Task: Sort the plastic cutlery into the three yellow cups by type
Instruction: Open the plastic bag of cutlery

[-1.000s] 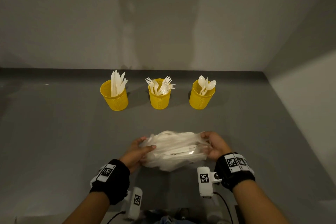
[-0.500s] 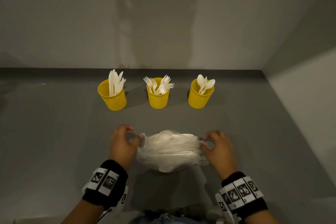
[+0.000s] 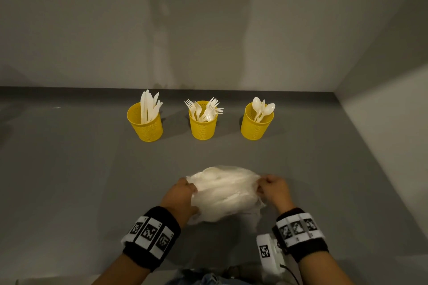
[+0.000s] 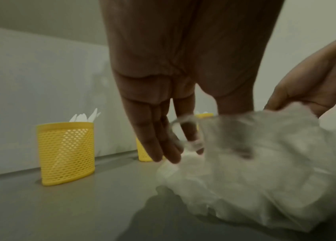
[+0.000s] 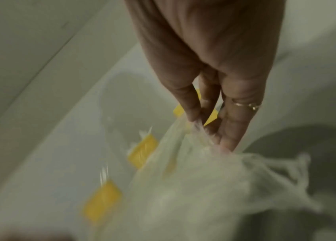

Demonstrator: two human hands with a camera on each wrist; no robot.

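1. The bag (image 3: pixel 223 194) lies on the surface (image 3: pixel 81 192), nearest the person, with both hands on it. It is thin, clear, crumpled film with pale cutlery showing through: likely light, soft and slippery, and it will sag if lifted from one end.
2. The left hand (image 3: pixel 181 199) is at the bag's left end, fingers (image 4: pixel 158 138) fairly straight against the film; whether it grips I cannot tell.
3. The right hand (image 3: pixel 274 192) pinches a gathered twist of film at the bag's right end. That twist looks the best hold, with the other hand under the bulk.
4. Beyond the bag stand three cups, well apart from it: the left cup (image 3: pixel 146 122) holds knives, the middle cup (image 3: pixel 203 122) forks, the right cup (image 3: pixel 256 122) spoons. The pieces are probably stiff but brittle; take them by their handles.
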